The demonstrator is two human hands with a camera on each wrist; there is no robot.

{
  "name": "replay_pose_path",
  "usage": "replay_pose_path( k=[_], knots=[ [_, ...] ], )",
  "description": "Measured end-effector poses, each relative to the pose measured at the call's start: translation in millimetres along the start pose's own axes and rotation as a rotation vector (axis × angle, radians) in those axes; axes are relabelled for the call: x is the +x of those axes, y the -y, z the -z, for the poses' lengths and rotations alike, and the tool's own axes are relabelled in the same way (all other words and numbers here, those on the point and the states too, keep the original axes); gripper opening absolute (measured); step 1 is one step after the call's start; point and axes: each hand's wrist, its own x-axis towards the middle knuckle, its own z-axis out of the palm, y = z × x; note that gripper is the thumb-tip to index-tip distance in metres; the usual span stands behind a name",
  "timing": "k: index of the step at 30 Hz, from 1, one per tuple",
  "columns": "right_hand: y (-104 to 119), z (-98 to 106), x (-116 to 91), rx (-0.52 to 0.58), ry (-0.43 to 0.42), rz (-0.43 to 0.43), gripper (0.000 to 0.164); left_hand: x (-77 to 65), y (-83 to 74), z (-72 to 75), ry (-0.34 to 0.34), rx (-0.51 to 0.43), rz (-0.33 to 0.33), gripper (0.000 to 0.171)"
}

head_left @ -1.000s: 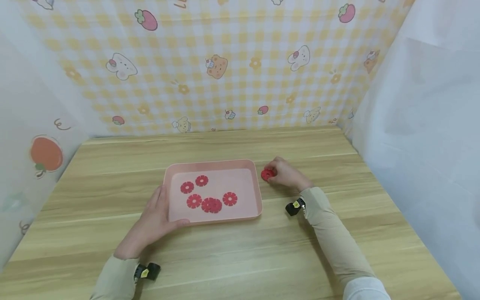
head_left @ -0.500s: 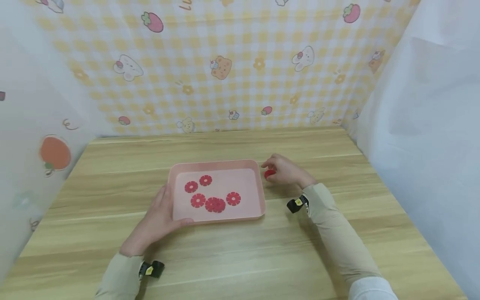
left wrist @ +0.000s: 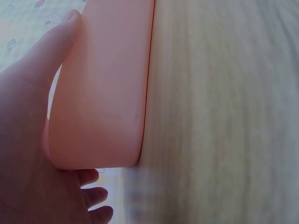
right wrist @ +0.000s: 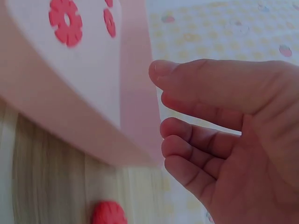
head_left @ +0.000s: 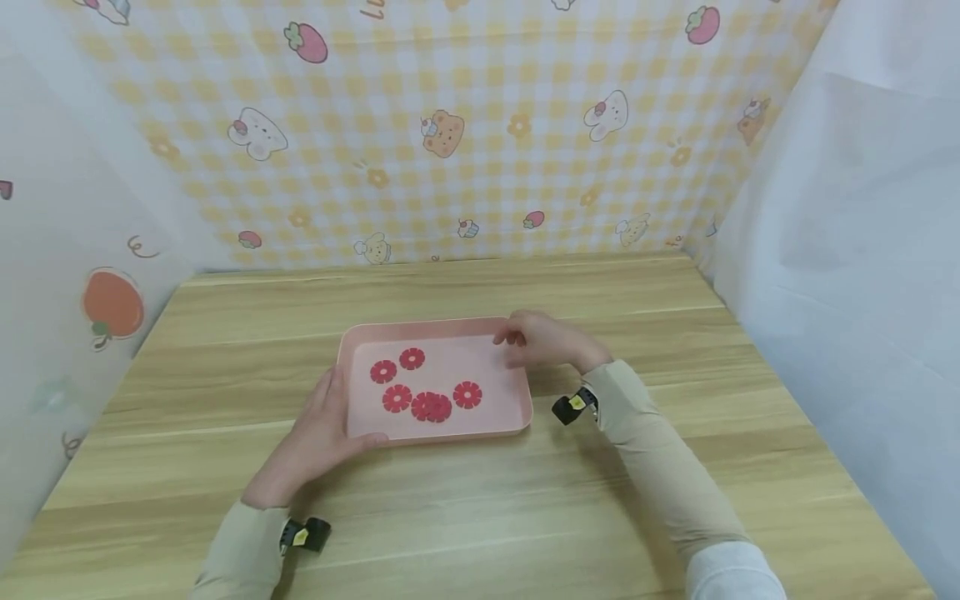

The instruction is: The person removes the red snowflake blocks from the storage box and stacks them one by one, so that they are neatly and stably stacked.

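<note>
My left hand rests at the near left corner of a shallow pink tray, fingers lying along its left side and thumb along the front rim. Inside the tray are several red notched discs with a hole in the middle, such as the single disc and an overlapping pair. My right hand hovers over the tray's right rim, fingers loosely bent and nothing held between them. Below it, beside the tray, another red notched disc shows in the right wrist view; the hand hides that spot in the head view.
A wood-grain table carries the tray. A yellow checked cloth with cartoon prints hangs behind it. White sheets stand at the left and right sides. A small black camera is strapped to each wrist.
My right hand has let go of the red disc beside the tray and moved left over the tray's right rim. The left hand stays on the corner.
</note>
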Motion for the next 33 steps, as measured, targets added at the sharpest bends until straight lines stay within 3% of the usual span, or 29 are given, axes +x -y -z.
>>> replay_pose_path(
  k=[8, 17, 27, 33],
  knots=[
    [16, -18, 14, 0.074, 0.086, -0.028, 0.031, 0.8, 2.3, -1.8, 0.002, 0.004, -0.001, 0.129],
    [28, -40, 20, -0.058, 0.136, -0.025, 0.028, 2.5, 4.2, -2.0, -0.002, -0.021, -0.005, 0.131],
    [33, -60, 23, -0.079, 0.165, -0.046, 0.042, 2.9, 4.4, -2.1, -0.006, -0.030, 0.000, 0.130],
    [34, -65, 24, -0.120, 0.147, -0.052, 0.039, 1.9, 3.8, -1.9, -0.009, -0.025, -0.001, 0.130]
  ],
)
